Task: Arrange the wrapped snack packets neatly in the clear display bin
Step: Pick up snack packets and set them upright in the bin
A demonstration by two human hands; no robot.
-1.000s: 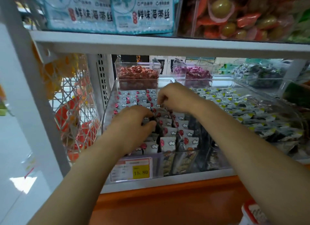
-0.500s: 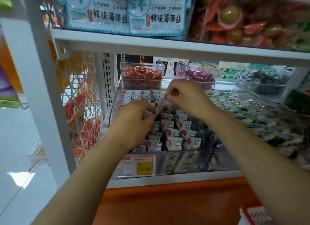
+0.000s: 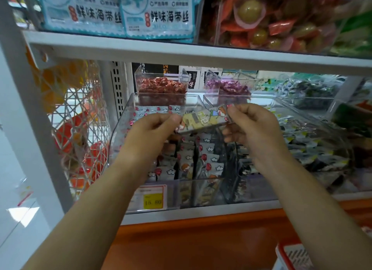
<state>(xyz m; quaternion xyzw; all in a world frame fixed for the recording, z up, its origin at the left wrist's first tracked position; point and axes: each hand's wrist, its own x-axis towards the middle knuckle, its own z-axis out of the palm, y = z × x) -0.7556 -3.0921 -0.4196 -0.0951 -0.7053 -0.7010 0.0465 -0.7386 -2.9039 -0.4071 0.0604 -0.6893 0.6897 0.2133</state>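
While pinching from either end, sharing one wrapped snack packet [image 3: 203, 118]: left grip [image 3: 155, 126] with thumb and curled fingers closed on the packet's left end, right grip [image 3: 251, 124] likewise closed on its right end (printed face up, cartoon figure and yellow panel showing, somewhat blurred). Held lengthwise between the two, roughly level, raised above the clear display bin [image 3: 120, 132] and over its middle, touching none of the packets below. Beneath, inside the bin, standing rows of matching packets [image 3: 208, 161], packed upright from the front wall toward the back, pale faces with red dots and small clouds. Stuck on the bin's front wall near its left corner, a yellow price tag [image 3: 153, 199] reading 15.80. Behind the bin, at the back of the shelf [image 3: 201, 214], two small clear boxes: red sweets [image 3: 161, 86] at left, purple sweets [image 3: 233, 87] at right. Just beside the bin toward the shelf's right end, a second clear bin of dark packets [image 3: 314, 147]. Past the shelf's left edge, a white wire basket [image 3: 80, 132] with orange goods. On the upper shelf [image 3: 181, 52], blue seaweed packs [image 3: 157, 14] and red-wrapped green olives [image 3: 259, 22].
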